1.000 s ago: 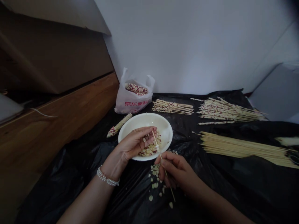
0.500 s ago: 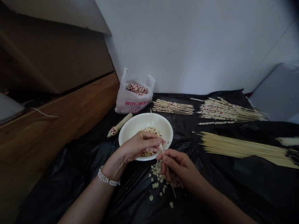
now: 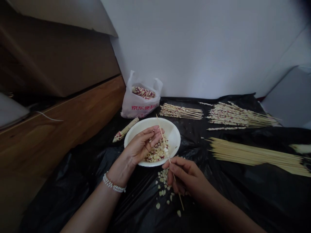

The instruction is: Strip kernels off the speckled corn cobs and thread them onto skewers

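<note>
Between thumb and fingers, my right hand (image 3: 186, 173) pinches a thin bamboo skewer (image 3: 161, 130), which slants up and left over the bowl. A pale corn kernel (image 3: 166, 150) sits on the skewer just above those fingers. My left hand (image 3: 139, 142) is over the left part of the white bowl (image 3: 176, 134), palm turned up, fingers loosely apart and near the skewer. Whether small kernels lie in that palm I cannot make out. Cream and dark red corn kernels (image 3: 157, 152) lie in the bowl. More pale kernels (image 3: 162, 193) are scattered on the black plastic sheet (image 3: 136, 200) below.
Behind the bowl stands a plastic bag (image 3: 139, 106) with corn cobs (image 3: 143, 92). A partly stripped cob (image 3: 125, 130) lies left of the bowl. Kernel-threaded skewers form a small pile (image 3: 179, 111) and a larger pile (image 3: 230, 115). Bare skewers (image 3: 252, 153) lie at right.
My left hand has let go of the kernel on the skewer, drawn back up and left, and opened its fingers. My right hand holds the skewer in nearly the same place.
</note>
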### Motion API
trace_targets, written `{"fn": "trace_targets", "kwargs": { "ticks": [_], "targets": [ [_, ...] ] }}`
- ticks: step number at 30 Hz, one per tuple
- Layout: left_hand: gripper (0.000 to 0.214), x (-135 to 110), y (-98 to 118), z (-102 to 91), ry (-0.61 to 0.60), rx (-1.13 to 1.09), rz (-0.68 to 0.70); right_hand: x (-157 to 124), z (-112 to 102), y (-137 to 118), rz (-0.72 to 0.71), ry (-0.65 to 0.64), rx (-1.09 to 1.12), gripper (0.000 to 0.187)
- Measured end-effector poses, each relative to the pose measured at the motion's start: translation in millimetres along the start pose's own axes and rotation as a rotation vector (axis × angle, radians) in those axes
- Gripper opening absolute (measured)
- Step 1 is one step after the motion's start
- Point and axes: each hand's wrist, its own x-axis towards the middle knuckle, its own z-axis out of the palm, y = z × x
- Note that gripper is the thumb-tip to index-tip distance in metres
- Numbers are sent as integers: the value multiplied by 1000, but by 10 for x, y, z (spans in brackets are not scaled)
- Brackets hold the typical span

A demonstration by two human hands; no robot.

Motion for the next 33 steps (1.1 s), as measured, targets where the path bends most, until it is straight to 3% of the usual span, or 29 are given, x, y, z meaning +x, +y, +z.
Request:
{"fn": "trace_targets", "kwargs": {
  "ticks": [8, 11, 14, 18, 26, 33],
  "targets": [
    [35, 0, 19, 1, 26, -114, 45, -17, 23, 20, -4, -47, -3, 43],
    [38, -2, 58, 27, 99, -241, 54, -25, 33, 39, 15, -85, 10, 42],
    [28, -2, 91, 39, 167, -302, 14, -33, 38, 59, 30, -136, 35, 41],
    [17, 7, 89, 22, 169, -268, 43, -36, 39, 79, 76, -189, 71, 38],
    [28, 60, 24, -27, 143, -192, 113, -42, 39, 112, 107, -207, 132, 35],
    [20, 59, 29, -10, 171, -167, 141, -38, 37, 123, 99, -215, 158, 33]
  ]
}}
